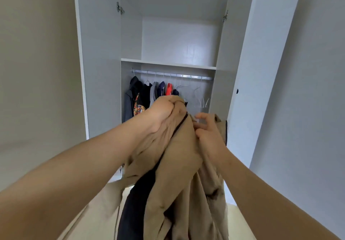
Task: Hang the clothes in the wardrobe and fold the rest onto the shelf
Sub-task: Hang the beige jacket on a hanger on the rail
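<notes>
A tan coat [179, 155] with a dark lining hangs bunched in front of me, held up by both hands. My left hand [164, 114] grips the fabric at the top, near the collar. My right hand [207, 129] pinches the coat's edge just to the right, fingers curled on the cloth. Behind them stands the open white wardrobe [100, 71]. Its metal rail [173, 75] carries several hung garments [149, 94] on the left and bare hangers [201, 98] on the right. A hanger inside the coat cannot be made out.
A bare shelf [168, 64] runs above the rail, with another compartment higher up. The wardrobe doors stand open on both sides; the right door [261, 71] swings out toward me. Plain walls flank the wardrobe, with pale floor below.
</notes>
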